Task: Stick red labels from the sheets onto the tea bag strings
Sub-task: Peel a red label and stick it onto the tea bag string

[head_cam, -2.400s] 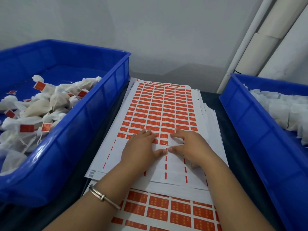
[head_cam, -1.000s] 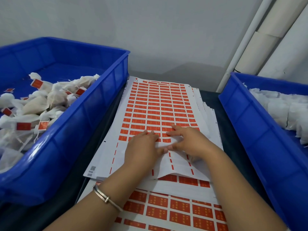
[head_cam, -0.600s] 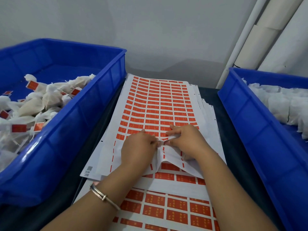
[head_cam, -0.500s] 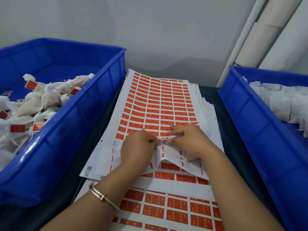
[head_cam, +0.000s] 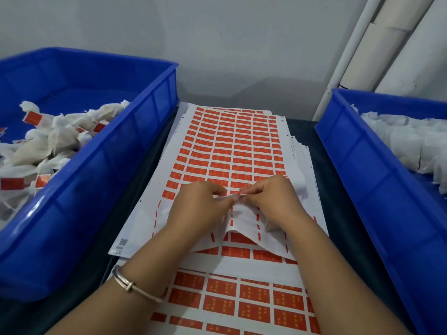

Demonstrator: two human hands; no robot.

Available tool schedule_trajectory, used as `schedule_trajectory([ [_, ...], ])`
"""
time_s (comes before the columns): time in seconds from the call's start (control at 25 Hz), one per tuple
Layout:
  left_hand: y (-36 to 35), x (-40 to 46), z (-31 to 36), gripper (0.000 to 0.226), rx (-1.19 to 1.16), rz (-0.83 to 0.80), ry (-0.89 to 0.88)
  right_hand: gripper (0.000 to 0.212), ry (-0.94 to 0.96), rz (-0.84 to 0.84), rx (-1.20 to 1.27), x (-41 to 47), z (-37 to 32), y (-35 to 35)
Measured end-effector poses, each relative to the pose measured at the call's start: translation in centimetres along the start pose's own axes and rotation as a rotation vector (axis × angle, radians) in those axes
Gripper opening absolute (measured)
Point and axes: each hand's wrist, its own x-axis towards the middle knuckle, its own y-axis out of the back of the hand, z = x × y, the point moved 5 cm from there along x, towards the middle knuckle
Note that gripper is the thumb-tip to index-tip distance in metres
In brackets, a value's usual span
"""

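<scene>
Soft, even light; wide-angle bending at edges, slight blur.

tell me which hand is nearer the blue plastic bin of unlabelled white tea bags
Right. The right hand lies on the label sheet, toward the blue plastic bin of unlabelled white tea bags; the left hand sits beyond it.

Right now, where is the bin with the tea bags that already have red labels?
In the head view, the blue bin of labelled tea bags stands on the person's left, beside the label sheets, opposite the other blue bin.
</scene>
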Motion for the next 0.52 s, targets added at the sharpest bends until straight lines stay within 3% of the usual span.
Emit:
schedule_trajectory([
  [0.32, -0.3, 2.1, 2.7, 0.016, 0.128, -0.176, -0.042, 0.018, -0.011, -0.021, 0.041, -0.2, -0.1, -0.1],
  [0.52, -0.7, 2.1, 2.2, 0.012, 0.094, -0.136, -0.004, 0.016, 0.015, -0.039, 0.038, -0.2, -0.2, 0.0],
])
